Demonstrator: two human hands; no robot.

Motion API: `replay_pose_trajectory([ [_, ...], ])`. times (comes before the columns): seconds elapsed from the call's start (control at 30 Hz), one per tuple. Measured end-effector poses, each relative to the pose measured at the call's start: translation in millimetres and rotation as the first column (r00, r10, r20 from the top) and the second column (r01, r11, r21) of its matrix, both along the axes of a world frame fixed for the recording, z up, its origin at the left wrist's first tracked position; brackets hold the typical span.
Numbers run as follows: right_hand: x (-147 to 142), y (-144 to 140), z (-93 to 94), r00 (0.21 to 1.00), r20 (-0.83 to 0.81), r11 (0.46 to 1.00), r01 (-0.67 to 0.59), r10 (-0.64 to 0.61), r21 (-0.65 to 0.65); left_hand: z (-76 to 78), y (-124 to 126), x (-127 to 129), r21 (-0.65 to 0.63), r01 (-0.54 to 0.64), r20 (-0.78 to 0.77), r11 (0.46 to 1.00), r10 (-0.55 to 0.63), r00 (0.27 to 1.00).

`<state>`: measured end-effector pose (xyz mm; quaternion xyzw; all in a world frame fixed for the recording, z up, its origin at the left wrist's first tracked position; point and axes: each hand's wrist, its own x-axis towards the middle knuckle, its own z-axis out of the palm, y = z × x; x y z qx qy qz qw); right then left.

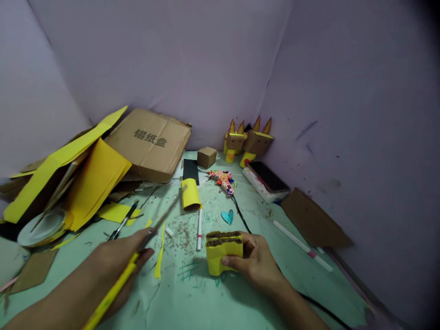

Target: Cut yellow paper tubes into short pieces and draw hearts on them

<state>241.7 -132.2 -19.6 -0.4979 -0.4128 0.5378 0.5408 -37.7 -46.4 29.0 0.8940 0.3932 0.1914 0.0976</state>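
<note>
On the littered green mat (pixel 240 293), the right hand (pixel 256 261) grips a half-wrapped yellow block (pixel 224 254) at lower centre while the left hand (pixel 118 259) holds a knife (pixel 161 220).

— What's along the back wall?

— A flattened cardboard box (pixel 151 143) with printed characters, a small cardboard cube (pixel 206 156), and two cardboard figures with pointed ears (pixel 248 141).

— And on the green mat (pixel 192 298)?

— A rolled yellow paper (pixel 190 194), a white marker (pixel 199 229), a blue heart (pixel 227 216), and possibly a phone (pixel 268 176) on a white case.

— Left side?

— Yellow sheets (pixel 92 181) piled above a plate (pixel 41 228).
</note>
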Motion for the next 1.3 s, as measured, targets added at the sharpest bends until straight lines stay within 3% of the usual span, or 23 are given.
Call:
replay_pose_trajectory([
  [0.03,0,0,-0.2,1.000,0.008,1.000,-0.001,0.001,0.001,-2.3,-1,5,-0.027,0.080,-0.022,0.996,-0.081,0.996],
  [0.1,1,0,-0.5,1.000,0.021,1.000,-0.007,0.007,-0.002,-4.5,-4,13,-0.054,0.128,-0.074,0.990,-0.132,0.989],
  [0.2,0,-1,0.6,0.998,0.057,1.000,0.000,0.000,-0.011,-1.7,-8,27,-0.082,0.095,-0.196,0.992,-0.110,0.974],
  [0.37,-2,-2,5.4,0.994,0.107,0.999,0.019,-0.016,-0.029,11.2,-6,48,-0.170,0.148,-0.451,0.974,-0.210,0.868],
  [0.6,-4,-4,5.7,0.976,0.218,0.999,0.025,-0.020,-0.021,28.0,1,57,-0.193,0.183,-0.546,0.964,-0.261,0.796],
  [0.9,-5,-5,3.5,0.979,0.195,0.998,0.057,-0.054,-0.006,4.8,4,59,-0.072,0.245,-0.664,0.967,-0.230,0.711],
  [1.1,-4,-5,1.9,0.981,0.188,0.998,0.056,-0.054,-0.006,3.6,6,62,0.040,0.343,-0.761,0.938,-0.194,0.620],
  [1.3,-4,-5,0.2,0.978,0.202,0.998,0.059,-0.058,-0.002,3.3,11,56,0.074,0.381,-0.732,0.922,-0.209,0.648],
])
